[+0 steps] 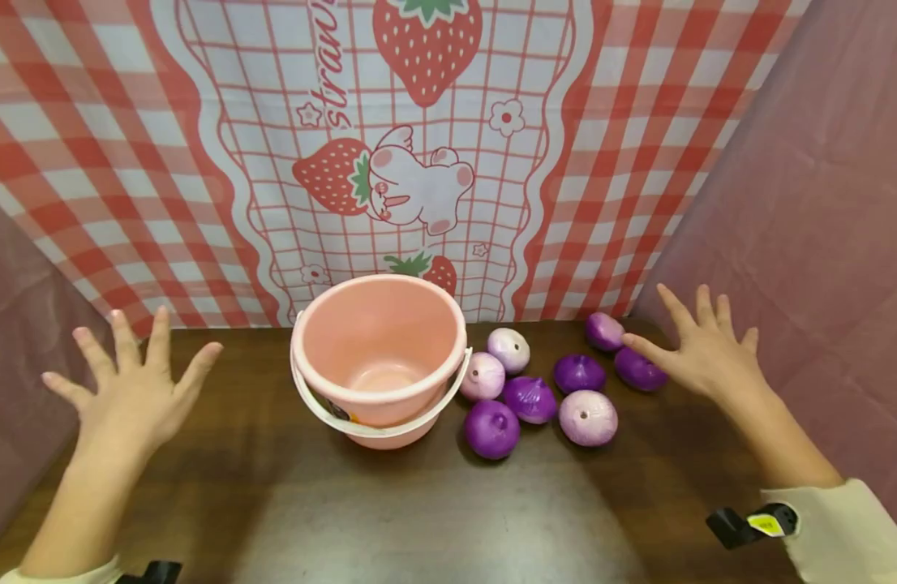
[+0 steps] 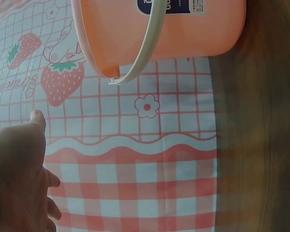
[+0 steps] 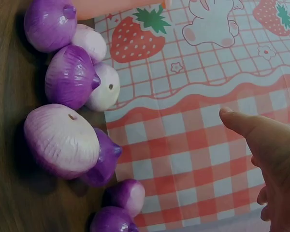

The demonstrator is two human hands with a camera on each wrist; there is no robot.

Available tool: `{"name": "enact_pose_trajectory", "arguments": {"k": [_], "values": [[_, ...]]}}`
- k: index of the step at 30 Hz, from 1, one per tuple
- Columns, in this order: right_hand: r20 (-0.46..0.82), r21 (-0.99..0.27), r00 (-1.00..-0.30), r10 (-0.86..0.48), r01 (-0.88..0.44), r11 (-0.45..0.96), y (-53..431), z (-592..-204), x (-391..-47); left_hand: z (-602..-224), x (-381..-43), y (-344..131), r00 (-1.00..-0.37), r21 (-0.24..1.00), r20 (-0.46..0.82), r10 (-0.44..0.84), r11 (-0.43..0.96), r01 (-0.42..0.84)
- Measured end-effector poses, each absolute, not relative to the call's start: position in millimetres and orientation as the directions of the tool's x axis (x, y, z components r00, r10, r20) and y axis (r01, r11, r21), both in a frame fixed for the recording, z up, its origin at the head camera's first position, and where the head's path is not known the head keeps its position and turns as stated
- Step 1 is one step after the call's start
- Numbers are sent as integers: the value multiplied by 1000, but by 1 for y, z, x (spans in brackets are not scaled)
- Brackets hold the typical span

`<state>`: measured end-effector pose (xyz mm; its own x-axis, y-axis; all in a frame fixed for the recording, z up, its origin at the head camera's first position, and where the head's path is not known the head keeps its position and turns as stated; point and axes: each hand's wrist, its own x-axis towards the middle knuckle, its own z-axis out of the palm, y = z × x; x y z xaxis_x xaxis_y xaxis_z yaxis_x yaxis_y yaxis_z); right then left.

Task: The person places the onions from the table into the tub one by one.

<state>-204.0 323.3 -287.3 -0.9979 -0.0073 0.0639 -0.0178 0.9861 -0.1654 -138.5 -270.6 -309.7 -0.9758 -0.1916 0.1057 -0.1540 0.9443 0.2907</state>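
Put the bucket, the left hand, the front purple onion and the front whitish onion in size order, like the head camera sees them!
1. Bucket
2. Left hand
3. Front purple onion and front whitish onion: they look too alike to rank.

From where I stood, a brown wooden table filled the lower part of the frame; a pink bucket stood upright near the centre, eight purple-and-whitish onions lying loosely to its right.

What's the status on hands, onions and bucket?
Left hand, right hand spread, holding nothing. Eight onions right of bucket. White handle down, not blocking bucket's opening.
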Motion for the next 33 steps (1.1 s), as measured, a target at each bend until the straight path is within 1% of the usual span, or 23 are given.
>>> {"name": "enact_pose_trajectory", "arguments": {"k": [7,10,15,21,28,33], "values": [[60,-179,-998,-12,-23,984,324,-290,-207,-310,-142,-271,-972,322,147,-184,938,-129],[63,-192,-998,-13,-25,981,324,-291,-209,-311,-145,-269,-962,369,195,-190,923,-108],[80,-221,-997,-18,-35,975,328,-295,-211,-314,-150,-265,-940,486,267,-210,872,-57],[112,-237,-993,-40,-66,969,335,-301,-214,-321,-156,-259,-912,595,326,-248,804,-6],[172,-282,-983,-60,-107,953,341,-313,-218,-330,-163,-247,-902,720,348,-253,689,84],[172,-297,-984,-41,-92,950,343,-321,-220,-336,-166,-239,-902,781,323,-288,620,82]]}}
